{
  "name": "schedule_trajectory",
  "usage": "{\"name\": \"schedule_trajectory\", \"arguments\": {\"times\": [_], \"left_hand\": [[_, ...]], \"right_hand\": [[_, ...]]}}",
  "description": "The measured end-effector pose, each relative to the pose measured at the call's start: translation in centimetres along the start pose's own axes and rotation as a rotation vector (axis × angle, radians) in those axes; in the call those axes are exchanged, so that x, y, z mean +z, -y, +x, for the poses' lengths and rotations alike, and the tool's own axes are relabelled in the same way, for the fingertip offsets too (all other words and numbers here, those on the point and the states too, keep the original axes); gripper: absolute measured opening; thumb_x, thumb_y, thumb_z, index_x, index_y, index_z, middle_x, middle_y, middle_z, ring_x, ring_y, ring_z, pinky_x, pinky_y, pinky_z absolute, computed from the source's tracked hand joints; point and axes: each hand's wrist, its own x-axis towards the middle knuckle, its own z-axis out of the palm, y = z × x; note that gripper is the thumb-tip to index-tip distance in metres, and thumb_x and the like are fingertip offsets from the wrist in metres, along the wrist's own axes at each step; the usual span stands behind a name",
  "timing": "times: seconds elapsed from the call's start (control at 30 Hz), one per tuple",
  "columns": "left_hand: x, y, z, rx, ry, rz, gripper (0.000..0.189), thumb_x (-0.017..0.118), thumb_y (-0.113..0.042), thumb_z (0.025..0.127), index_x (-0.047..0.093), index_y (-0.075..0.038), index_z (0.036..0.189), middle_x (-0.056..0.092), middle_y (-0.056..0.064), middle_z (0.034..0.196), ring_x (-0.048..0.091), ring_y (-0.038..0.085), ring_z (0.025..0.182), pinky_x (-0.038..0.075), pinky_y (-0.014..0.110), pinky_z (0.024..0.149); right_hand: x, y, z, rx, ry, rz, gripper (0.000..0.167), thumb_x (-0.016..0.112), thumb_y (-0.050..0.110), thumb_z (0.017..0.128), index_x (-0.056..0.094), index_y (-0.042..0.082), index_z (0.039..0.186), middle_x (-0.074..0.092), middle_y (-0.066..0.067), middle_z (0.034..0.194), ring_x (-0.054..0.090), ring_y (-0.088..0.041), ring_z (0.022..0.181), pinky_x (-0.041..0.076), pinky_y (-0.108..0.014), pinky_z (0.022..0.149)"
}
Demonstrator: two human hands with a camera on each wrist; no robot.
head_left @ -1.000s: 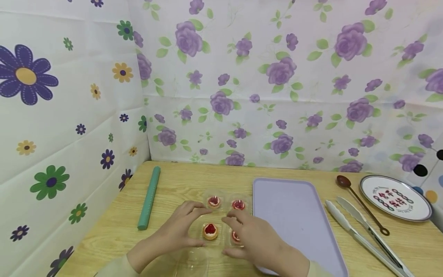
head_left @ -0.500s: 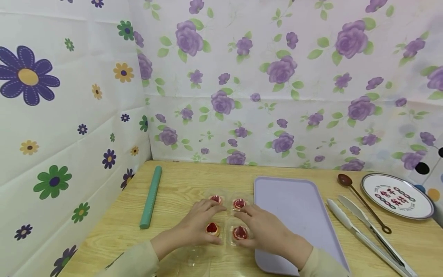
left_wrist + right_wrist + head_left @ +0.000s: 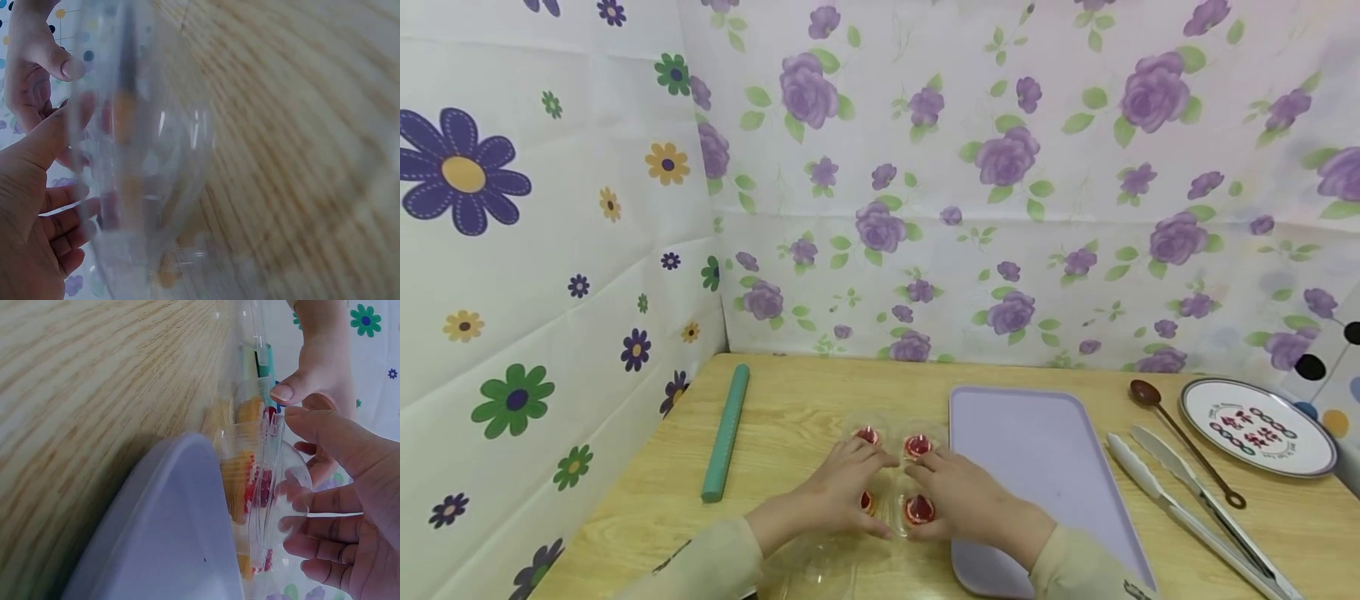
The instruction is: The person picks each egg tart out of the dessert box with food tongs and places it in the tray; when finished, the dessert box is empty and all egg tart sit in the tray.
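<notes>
Several small red-topped tarts in clear plastic packs stand between my hands in the head view. My right hand (image 3: 958,496) is around the right side of the front-right tart (image 3: 919,509), fingertips touching its clear domed lid (image 3: 290,469) and thumb at the rim in the right wrist view. On the left, my left hand (image 3: 842,487) arches over the front-left tart (image 3: 867,502) and partly hides it. Its fingers are spread and slightly bent. Behind are the back-left tart (image 3: 868,436) and back-right tart (image 3: 917,447). Blurred clear plastic (image 3: 187,144) fills much of the left wrist view.
A lilac tray (image 3: 1037,450) lies right of the packs. Beyond it are tongs (image 3: 1195,508), a brown ladle (image 3: 1180,437) and a white plate (image 3: 1258,429). A green stick (image 3: 726,433) lies left. A clear plastic lid (image 3: 816,571) lies in front, near the left forearm.
My left hand has moved right, over the front-left tart. My right hand has shifted right, uncovering the front-right tart. The hands now face each other closely.
</notes>
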Motion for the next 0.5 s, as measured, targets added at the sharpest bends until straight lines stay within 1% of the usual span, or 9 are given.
{"name": "schedule_trajectory", "arguments": {"times": [0.1, 0.27, 0.33, 0.5], "left_hand": [[0.17, 0.04, 0.05, -0.007, 0.023, -0.015, 0.088, 0.078, -0.060, 0.065, 0.051, -0.014, 0.135, 0.052, 0.004, 0.139, 0.041, 0.022, 0.128, 0.031, 0.056, 0.111], [0.29, -0.05, 0.18, 0.002, 0.018, -0.007, 0.085, 0.079, -0.059, 0.065, 0.053, -0.013, 0.132, 0.053, 0.004, 0.136, 0.041, 0.021, 0.127, 0.032, 0.051, 0.110], [0.44, -0.08, 0.24, 0.010, 0.012, 0.008, 0.084, 0.078, -0.060, 0.065, 0.055, -0.013, 0.130, 0.054, 0.002, 0.133, 0.042, 0.020, 0.125, 0.033, 0.049, 0.110], [0.93, -0.06, 0.33, 0.011, 0.016, 0.015, 0.081, 0.077, -0.061, 0.065, 0.056, -0.015, 0.128, 0.054, -0.004, 0.130, 0.041, 0.018, 0.125, 0.030, 0.048, 0.113]], "right_hand": [[0.28, 0.27, 0.35, -0.007, 0.007, -0.051, 0.077, 0.071, 0.060, 0.074, 0.060, 0.005, 0.127, 0.063, -0.007, 0.123, 0.055, -0.025, 0.117, 0.044, -0.038, 0.105], [0.41, 0.54, 0.63, -0.031, -0.025, -0.122, 0.074, 0.072, 0.060, 0.073, 0.063, 0.006, 0.123, 0.066, -0.005, 0.115, 0.056, -0.021, 0.111, 0.045, -0.033, 0.102], [0.47, 0.55, 0.72, -0.039, -0.034, -0.134, 0.073, 0.072, 0.059, 0.073, 0.063, 0.006, 0.122, 0.067, -0.004, 0.114, 0.057, -0.020, 0.109, 0.045, -0.032, 0.101], [0.63, 0.44, 0.87, -0.063, -0.049, -0.143, 0.070, 0.073, 0.058, 0.073, 0.064, 0.007, 0.120, 0.067, -0.003, 0.113, 0.057, -0.018, 0.109, 0.044, -0.031, 0.101]]}}
